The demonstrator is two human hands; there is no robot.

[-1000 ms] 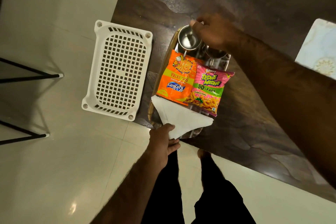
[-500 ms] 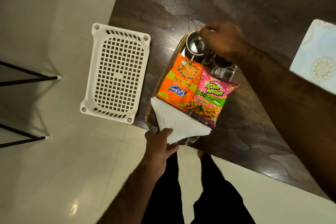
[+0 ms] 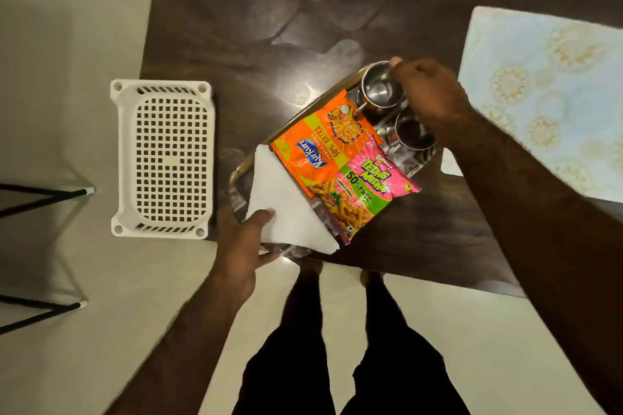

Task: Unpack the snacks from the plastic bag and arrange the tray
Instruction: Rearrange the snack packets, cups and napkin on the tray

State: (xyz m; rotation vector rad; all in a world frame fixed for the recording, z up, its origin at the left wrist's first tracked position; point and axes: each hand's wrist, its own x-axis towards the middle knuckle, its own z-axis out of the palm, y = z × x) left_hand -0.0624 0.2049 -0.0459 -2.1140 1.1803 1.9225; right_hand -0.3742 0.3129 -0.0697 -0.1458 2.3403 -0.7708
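Observation:
A gold-rimmed tray [image 3: 236, 175] lies slantwise at the near edge of the dark table [image 3: 263, 20]. On it are an orange Kurkure packet [image 3: 317, 148], a pink Tedhe Medhe packet [image 3: 364, 189], a folded white napkin [image 3: 290, 212] and two steel cups [image 3: 381, 91] [image 3: 413, 133]. My left hand [image 3: 241, 246] grips the tray's near end, thumb on the napkin. My right hand [image 3: 431, 94] is closed at the far end over the cups, fingertips at the first cup's rim. No plastic bag is in view.
A white perforated plastic basket [image 3: 165, 158] sits upside down beside the table's left edge, close to the tray. A pale patterned mat [image 3: 546, 94] lies on the table at right. Black metal legs [image 3: 43, 195] stand on the tiled floor at left. My legs are below the table edge.
The tray has turned and shifted right, away from the white basket, with both hands staying on its ends. My view has moved closer.

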